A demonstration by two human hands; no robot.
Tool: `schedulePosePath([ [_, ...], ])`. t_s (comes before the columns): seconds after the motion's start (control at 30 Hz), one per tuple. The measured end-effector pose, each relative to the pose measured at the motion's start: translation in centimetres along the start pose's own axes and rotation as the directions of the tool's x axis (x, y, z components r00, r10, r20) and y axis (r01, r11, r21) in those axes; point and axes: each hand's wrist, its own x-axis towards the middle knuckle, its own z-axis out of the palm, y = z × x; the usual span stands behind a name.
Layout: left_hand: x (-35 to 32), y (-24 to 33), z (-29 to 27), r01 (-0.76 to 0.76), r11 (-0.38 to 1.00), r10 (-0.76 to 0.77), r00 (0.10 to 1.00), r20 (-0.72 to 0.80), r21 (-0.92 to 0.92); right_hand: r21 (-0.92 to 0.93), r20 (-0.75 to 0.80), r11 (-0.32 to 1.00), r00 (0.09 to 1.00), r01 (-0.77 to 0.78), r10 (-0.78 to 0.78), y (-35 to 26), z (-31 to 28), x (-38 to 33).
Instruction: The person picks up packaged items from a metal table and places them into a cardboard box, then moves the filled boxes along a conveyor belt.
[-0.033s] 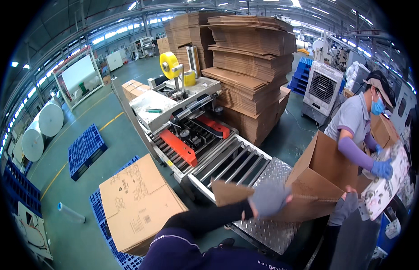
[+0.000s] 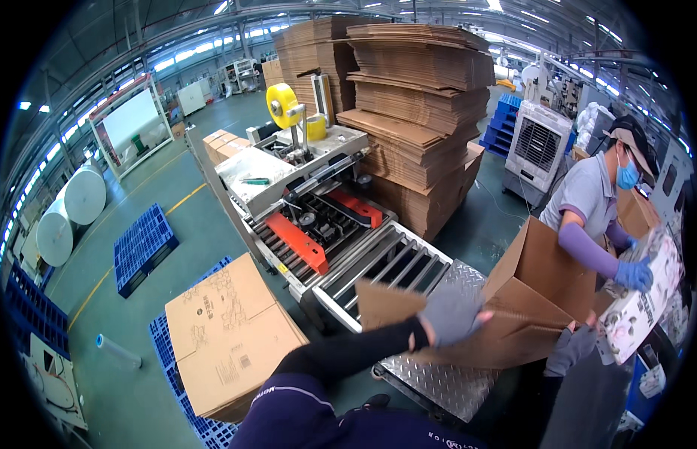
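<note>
Two gloved hands grip an open brown cardboard box [image 2: 539, 299] lying on the ribbed metal plate [image 2: 438, 378]: left hand [image 2: 447, 318] pressing a flap, right hand [image 2: 571, 348] clutching the near edge.

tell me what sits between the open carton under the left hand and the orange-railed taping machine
In the head view, a roller conveyor section lies between the open carton and the taping machine.

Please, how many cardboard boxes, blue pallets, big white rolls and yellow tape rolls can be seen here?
Open cardboard box under the gloved left hand and right hand: 1
Closed cardboard box: 1
Blue pallets: 2
White rolls: 2
Yellow tape rolls: 2
Total: 8
</note>
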Motion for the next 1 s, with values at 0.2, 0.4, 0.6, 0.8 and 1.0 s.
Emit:
schedulePosePath([
  [0.2,7.5,-4.5,-1.1,0.258,0.960,-0.278,0.922,0.269,0.107,0.441,0.261,0.746,0.866,-0.500,0.426,-0.8,0.7,-2.3],
  [0.4,11.4,-8.6,1.1,0.175,0.982,-0.190,0.914,0.359,0.074,0.567,0.613,0.660,0.788,-0.492,0.059,1.8,-11.3,-2.7],
  [0.6,9.0,6.5,9.8,-0.211,0.974,0.225,0.928,0.297,-0.078,0.314,0.937,0.926,0.086,0.207,-0.337,2.4,-8.6,-9.4],
  [0.8,8.2,10.4,24.7,-0.539,0.514,0.136,0.820,0.556,0.667,0.478,0.845,0.775,-0.026,-0.415,-0.535,5.5,-11.6,-5.9],
  [1.0,13.6,16.0,10.8,-0.630,0.743,0.525,0.757,-0.389,-0.224,0.613,0.771,0.775,0.094,0.154,-0.629,3.0,-10.5,-5.0],
])
